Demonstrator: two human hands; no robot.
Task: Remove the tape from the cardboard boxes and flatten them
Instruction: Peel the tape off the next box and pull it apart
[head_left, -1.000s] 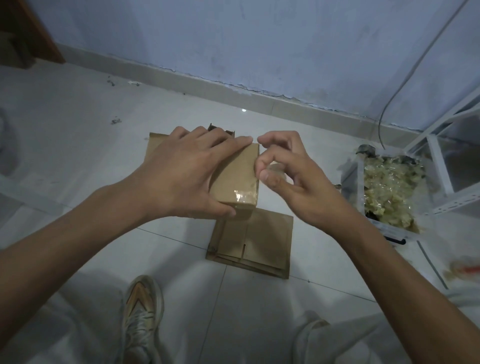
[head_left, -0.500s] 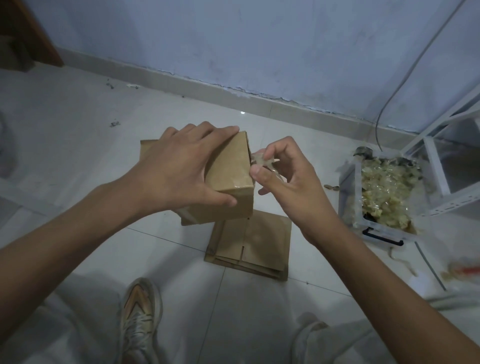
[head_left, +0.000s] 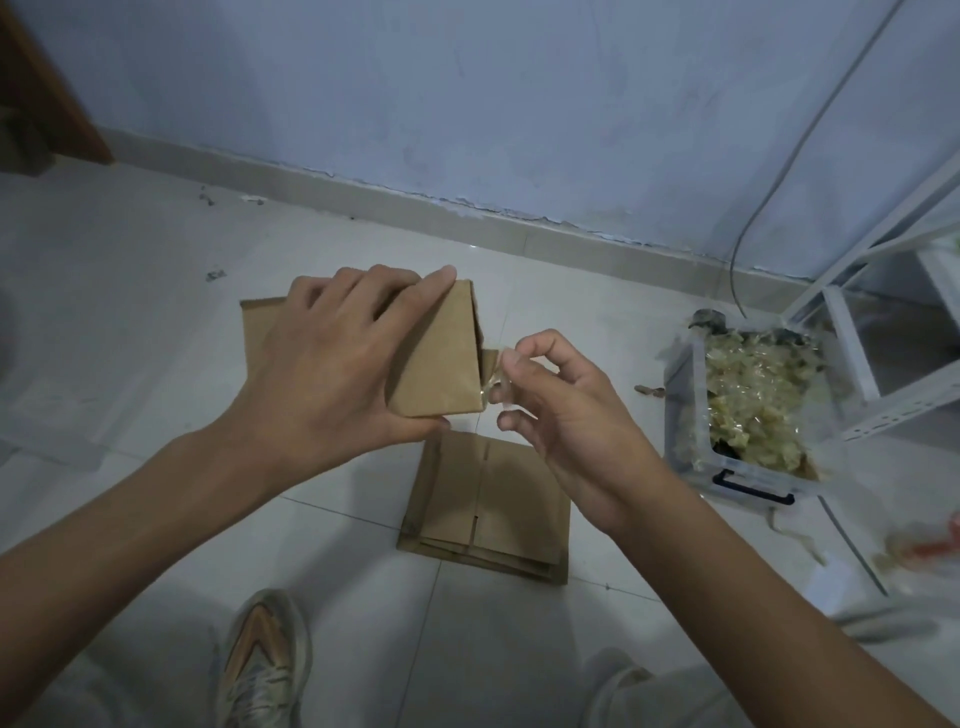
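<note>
While the floor tiles (head_left: 130, 322) were viewed from above, a shoe (head_left: 262, 660) was seen nearest the camera, at the lower edge. Just beyond it, a stack of flattened boxes (head_left: 488, 512) lay on the floor, below and between the two hands. Above that stack, a small cardboard box (head_left: 439, 358) was held off the floor by the left hand (head_left: 332, 364), whose fingers were spread over the top face while the thumb was pressed under the near edge. At the box's right end, a strip of clear tape (head_left: 493, 374) was pinched between the thumb and forefinger of the right hand (head_left: 561, 410), the other fingers being loosely curled; the tape appeared partly lifted but attached at the corner. The box was judged light and fairly stiff, though its thin walls would likely give if squeezed hard, so a broad hold across the faces was thought best. The tape was judged thin, sticky and liable to tear, and was best taken near the point of attachment. Further right, a clear plastic bin (head_left: 691, 452) holding what looked like crumpled tape was seen, beside a white metal rack (head_left: 852, 343). Farthest off, a cable (head_left: 779, 171) was seen hanging against the wall (head_left: 467, 93).
</note>
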